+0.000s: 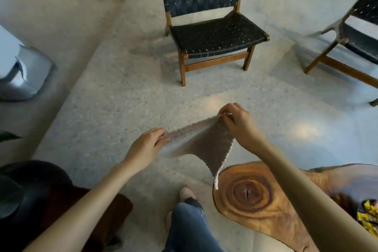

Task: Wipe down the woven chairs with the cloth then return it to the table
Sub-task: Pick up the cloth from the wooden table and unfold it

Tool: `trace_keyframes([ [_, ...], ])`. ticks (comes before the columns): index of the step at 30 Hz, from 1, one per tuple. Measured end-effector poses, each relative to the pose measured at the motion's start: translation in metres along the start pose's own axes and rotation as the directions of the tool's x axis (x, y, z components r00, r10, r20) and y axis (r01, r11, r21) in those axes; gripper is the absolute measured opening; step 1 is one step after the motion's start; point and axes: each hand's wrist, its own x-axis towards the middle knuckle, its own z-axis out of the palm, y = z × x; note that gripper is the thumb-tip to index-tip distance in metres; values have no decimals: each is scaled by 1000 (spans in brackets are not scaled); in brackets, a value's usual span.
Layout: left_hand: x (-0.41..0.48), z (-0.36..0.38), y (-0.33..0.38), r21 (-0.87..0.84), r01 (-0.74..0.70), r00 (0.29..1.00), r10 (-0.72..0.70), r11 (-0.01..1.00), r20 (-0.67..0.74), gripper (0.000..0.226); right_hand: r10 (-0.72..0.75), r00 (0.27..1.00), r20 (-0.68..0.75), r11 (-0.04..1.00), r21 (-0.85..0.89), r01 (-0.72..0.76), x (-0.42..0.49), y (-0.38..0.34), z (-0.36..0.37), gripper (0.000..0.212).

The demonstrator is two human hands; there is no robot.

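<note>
Head view: I see the cloth (204,143) stretched in the air between left hand (146,145) and right hand (238,127), each pinching a top corner, its tail over the table (255,206) edge. If either pinch slips, I reckon it drops short of the chair (216,35).

I see the grey cloth (202,141) stretched in mid-air between left grip (147,145) and right grip (239,122), one corner hanging by the wooden counter's (255,196) left edge. A dark woven chair (216,35) stands ahead, and a second chair (360,43) at right.
</note>
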Motion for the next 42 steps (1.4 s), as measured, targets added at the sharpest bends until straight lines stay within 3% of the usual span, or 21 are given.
trace_keyframes([
  [5,80,-29,-12,15,34,999,-34,999,-30,34,98,994,-47,994,-53,-100,52,18,-9,14],
  [12,217,-65,-37,17,41,999,-41,999,2,19,235,968,-85,971,-28,-238,177,48,-15,12],
  [26,500,-137,-31,-6,73,982,-73,997,-175,18,310,931,-192,943,-65,-327,443,87,-92,13],
  [30,584,-138,-43,-10,92,979,-93,996,-183,21,363,918,-162,925,-59,-376,521,114,-96,13],
  [34,667,-142,-47,-47,89,980,-96,995,-174,20,406,896,-180,914,75,-399,601,139,-102,14],
  [42,775,-141,-53,-124,101,968,-126,987,-218,22,405,886,-226,914,81,-397,703,177,-114,16],
])
